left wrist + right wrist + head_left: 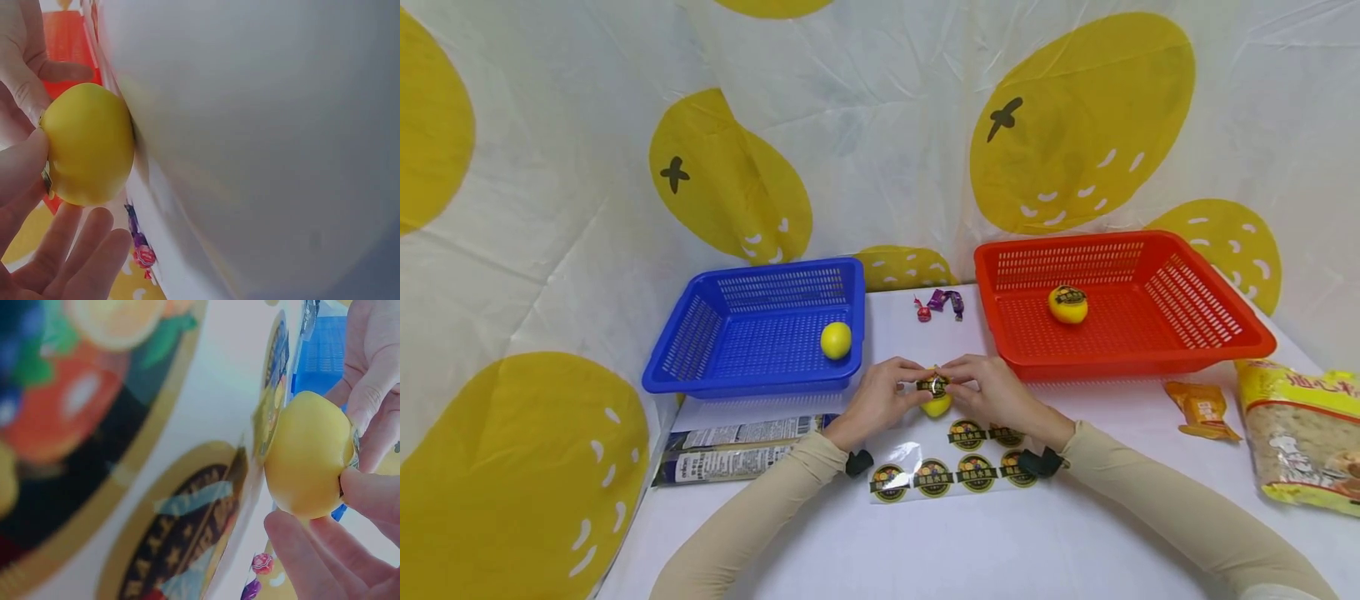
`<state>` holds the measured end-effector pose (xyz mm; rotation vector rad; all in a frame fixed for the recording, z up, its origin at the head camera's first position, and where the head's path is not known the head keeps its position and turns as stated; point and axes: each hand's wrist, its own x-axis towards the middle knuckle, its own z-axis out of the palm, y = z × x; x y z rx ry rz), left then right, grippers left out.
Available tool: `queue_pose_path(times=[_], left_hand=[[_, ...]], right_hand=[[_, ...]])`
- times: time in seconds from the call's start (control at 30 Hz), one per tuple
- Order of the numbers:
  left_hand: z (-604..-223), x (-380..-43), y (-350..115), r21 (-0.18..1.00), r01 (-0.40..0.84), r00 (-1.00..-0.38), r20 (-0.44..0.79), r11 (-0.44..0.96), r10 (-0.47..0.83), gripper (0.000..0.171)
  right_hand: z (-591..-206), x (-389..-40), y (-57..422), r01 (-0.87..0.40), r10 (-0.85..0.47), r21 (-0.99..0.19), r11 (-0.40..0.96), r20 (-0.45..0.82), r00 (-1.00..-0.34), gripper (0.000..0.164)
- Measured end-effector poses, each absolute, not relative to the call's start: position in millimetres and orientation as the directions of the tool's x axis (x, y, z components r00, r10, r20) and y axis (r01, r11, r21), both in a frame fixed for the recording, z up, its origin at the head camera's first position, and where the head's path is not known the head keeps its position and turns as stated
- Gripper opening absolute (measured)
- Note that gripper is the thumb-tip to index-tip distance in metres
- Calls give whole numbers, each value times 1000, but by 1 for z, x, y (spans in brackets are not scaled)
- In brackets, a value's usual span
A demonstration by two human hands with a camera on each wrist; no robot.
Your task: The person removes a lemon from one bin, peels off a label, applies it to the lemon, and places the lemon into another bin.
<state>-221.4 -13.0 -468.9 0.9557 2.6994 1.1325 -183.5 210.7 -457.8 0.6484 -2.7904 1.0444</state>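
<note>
A yellow lemon (936, 406) sits on the white table between both hands, a round black-and-gold fruit sticker (935, 385) on its upper side. From the left, my left hand (880, 398) holds it, thumb and fingertips at the sticker's edge. My right hand (992, 388) grips the other side, its thumb (372, 490) at the sticker. Seen from the left wrist, the lemon (90, 147) shows a smooth, bare side close against the table. Just in front of the hands lies a sheet of round stickers (933, 477), partly under the right wrist.
A blue basket (752, 385) at back left holds one plain lemon (836, 341). The red basket (1120, 363) at back right holds a stickered lemon (1067, 307). Wrapped candies (946, 302) lie between them. Long packets (737, 462) are left; an orange packet (1204, 410) and a yellow-topped bag (1303, 442) right.
</note>
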Motion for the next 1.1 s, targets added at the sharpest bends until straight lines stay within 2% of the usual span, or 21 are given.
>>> queue_pose_path(times=[0.4,0.7,1.1], left_hand=[[-468,-224,-14,642,530,-807,179,554,563,36],[-475,-220,-13,678,502,-841,240,537,484,32],[-475,-220,-15,646,537,-823,263,542,503,29]], right_hand=[[-458,-184,209,-439,-375,-585,682,236,-896,39],[-458,-182,211,-421,-353,-595,685,234,-906,37],[-460,-181,207,-448,-353,-580,681,277,-894,42]])
